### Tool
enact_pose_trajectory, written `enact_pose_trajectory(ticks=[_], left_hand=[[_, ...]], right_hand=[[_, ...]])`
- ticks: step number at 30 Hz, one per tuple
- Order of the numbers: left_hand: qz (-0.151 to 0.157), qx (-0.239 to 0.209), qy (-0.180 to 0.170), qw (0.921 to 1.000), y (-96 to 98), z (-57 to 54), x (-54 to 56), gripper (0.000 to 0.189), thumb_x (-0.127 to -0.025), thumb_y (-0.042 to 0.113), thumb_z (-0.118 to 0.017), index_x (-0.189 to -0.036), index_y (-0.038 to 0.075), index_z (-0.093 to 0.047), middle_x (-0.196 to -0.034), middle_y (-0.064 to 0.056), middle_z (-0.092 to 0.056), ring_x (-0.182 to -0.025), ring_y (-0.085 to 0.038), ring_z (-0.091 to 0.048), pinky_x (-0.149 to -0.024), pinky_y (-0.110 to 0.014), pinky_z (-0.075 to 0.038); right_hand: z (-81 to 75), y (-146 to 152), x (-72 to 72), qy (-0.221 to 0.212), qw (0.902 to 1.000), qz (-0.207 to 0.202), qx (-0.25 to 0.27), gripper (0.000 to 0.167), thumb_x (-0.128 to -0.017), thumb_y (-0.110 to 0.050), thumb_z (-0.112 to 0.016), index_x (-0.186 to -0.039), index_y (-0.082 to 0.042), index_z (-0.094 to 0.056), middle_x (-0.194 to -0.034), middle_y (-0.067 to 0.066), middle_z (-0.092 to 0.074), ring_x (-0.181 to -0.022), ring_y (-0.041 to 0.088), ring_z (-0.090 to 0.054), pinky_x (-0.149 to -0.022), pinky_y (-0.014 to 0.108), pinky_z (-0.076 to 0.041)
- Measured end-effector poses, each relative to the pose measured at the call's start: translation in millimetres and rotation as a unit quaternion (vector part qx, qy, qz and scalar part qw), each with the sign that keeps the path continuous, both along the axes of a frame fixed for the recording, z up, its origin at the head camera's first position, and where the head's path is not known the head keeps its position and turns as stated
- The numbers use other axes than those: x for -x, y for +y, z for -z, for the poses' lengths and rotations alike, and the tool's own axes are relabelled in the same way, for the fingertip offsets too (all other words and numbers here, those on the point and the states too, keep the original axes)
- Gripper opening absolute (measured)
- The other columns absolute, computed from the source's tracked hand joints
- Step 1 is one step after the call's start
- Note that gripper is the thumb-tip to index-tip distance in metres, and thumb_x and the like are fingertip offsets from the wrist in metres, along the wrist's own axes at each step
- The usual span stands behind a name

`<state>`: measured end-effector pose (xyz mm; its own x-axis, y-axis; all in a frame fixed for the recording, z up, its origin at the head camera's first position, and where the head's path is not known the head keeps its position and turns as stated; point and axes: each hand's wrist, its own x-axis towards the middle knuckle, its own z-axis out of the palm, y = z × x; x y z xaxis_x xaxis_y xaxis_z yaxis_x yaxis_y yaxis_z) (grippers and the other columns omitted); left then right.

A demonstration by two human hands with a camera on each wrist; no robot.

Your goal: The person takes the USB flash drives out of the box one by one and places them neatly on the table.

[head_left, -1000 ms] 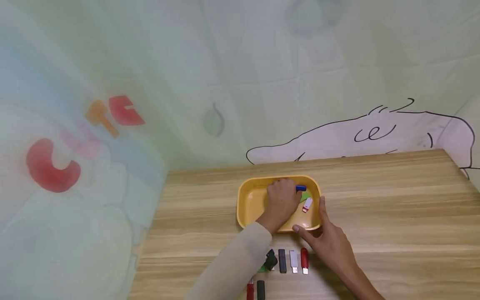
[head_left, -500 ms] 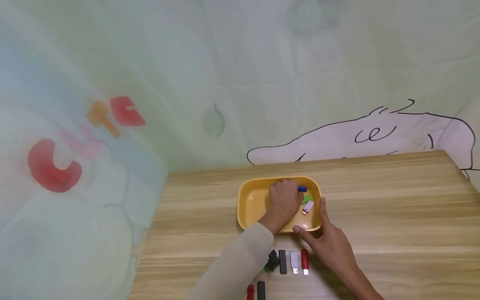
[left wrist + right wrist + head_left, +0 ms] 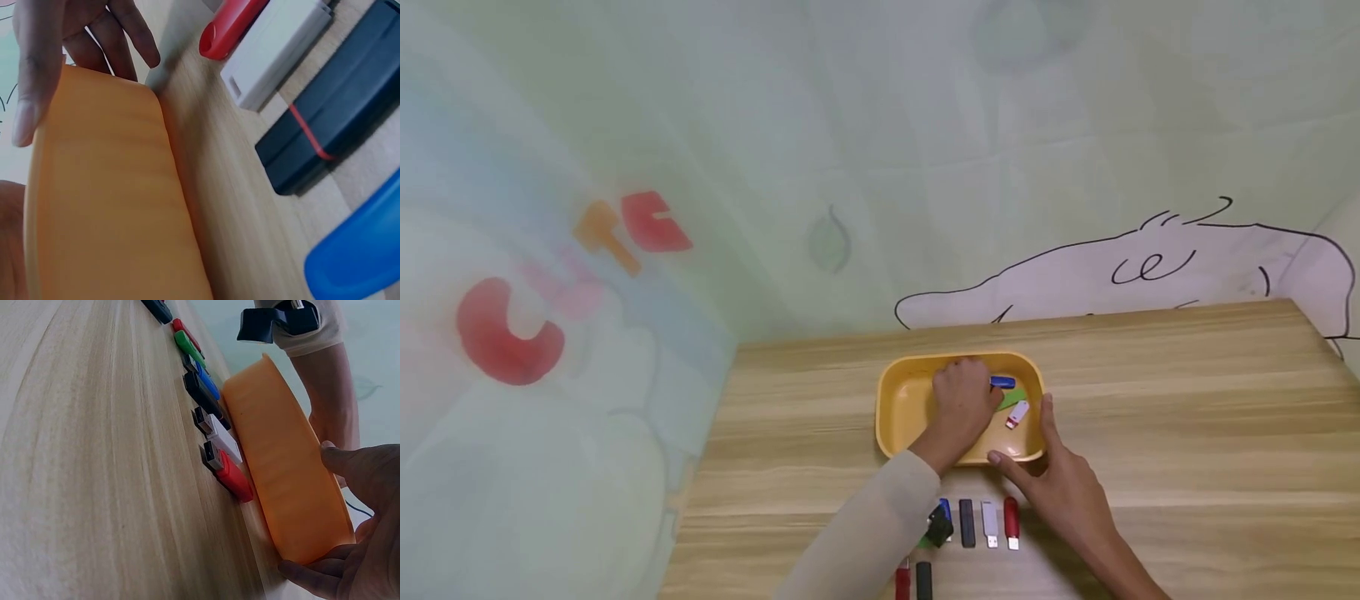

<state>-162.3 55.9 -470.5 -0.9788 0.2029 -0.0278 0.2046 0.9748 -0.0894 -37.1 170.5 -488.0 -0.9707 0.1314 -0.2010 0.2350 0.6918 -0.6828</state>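
Observation:
My left hand [image 3: 964, 404], in a light sleeve, reaches over the front rim of a yellow plastic tray [image 3: 892, 367]. Its fingers point down inside with the tips hidden, so I cannot tell what they hold. Beside it in the tray lie a blue USB stick [image 3: 1002, 382], a green USB stick [image 3: 1012, 400] and a white and red USB stick [image 3: 1017, 414]. My right hand [image 3: 1066, 487] grips the tray's near right corner. In the right wrist view its thumb presses the rim while the fingers [image 3: 312, 581] wrap round the lower end.
In front of the tray, a row on the wooden table [image 3: 1187, 400] includes a red USB stick [image 3: 1012, 523], a white one [image 3: 990, 525] and a black one [image 3: 967, 523]. A second red stick [image 3: 902, 581] and a dark stick [image 3: 923, 581] lie nearer. A printed cloth [image 3: 865, 167] hangs behind.
My left hand has shifted slightly within the tray. The blue USB stick has turned and moved a little nearer, and more of the green one shows. My right hand keeps its grip.

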Motion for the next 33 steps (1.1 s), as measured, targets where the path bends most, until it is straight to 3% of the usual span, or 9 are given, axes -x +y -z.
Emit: enact_pose_trajectory(ticks=[7, 16, 27, 30, 33], left_hand=[[0.01, -0.011, 0.007, 0.9999, -8.1, -4.6, -2.5, 0.043, -0.093, 0.057, -0.076, -0.095, 0.015, -0.073, -0.077, 0.002, -0.058, -0.067, -0.014, -0.053, -0.059, -0.026, -0.042], [0.032, -0.032, 0.009, 0.999, -13.9, -9.4, -8.5, 0.041, -0.091, 0.053, -0.08, -0.099, 0.014, -0.073, -0.082, 0.002, -0.061, -0.07, -0.014, -0.054, -0.061, -0.027, -0.044], [0.039, -0.049, -0.007, 0.998, -21.8, -16.9, -15.2, 0.04, -0.089, 0.05, -0.082, -0.102, 0.014, -0.072, -0.088, 0.0, -0.062, -0.074, -0.014, -0.056, -0.066, -0.028, -0.049], [0.047, -0.058, -0.006, 0.9972, -24.3, -18.1, -18.4, 0.038, -0.089, 0.048, -0.082, -0.1, 0.013, -0.072, -0.088, 0.0, -0.062, -0.074, -0.014, -0.056, -0.064, -0.028, -0.049], [0.051, -0.061, -0.001, 0.9968, -26.1, -19.6, -21.7, 0.038, -0.089, 0.048, -0.081, -0.101, 0.013, -0.072, -0.088, 0.0, -0.061, -0.072, -0.013, -0.054, -0.061, -0.026, -0.047]], right_hand=[[-3.4, 0, 0.9, -0.005, 1.0, -0.003, -0.004, 0.127, -0.087, -0.079, -0.067, -0.171, -0.016, 0.004, -0.122, 0.034, -0.069, -0.084, 0.029, -0.06, -0.079, 0.047, -0.055], [-3.0, 1, 0.3, -0.013, 0.9999, -0.002, -0.007, 0.127, -0.087, -0.078, -0.069, -0.171, -0.016, 0.004, -0.099, 0.021, -0.071, -0.081, 0.027, -0.058, -0.071, 0.039, -0.049], [-1.6, 0, 1.3, -0.017, 0.9998, -0.003, -0.006, 0.128, -0.087, -0.08, -0.067, -0.171, -0.018, 0.007, -0.099, 0.02, -0.071, -0.082, 0.027, -0.059, -0.071, 0.038, -0.048], [-1.2, 0, 1.2, -0.014, 0.9999, -0.003, -0.008, 0.128, -0.087, -0.08, -0.067, -0.171, -0.017, 0.007, -0.105, 0.024, -0.072, -0.082, 0.028, -0.059, -0.072, 0.038, -0.049], [-1.0, 0, 0.9, -0.014, 0.9999, -0.003, -0.008, 0.129, -0.086, -0.08, -0.067, -0.171, -0.017, 0.007, -0.101, 0.022, -0.072, -0.081, 0.027, -0.059, -0.071, 0.038, -0.048]])
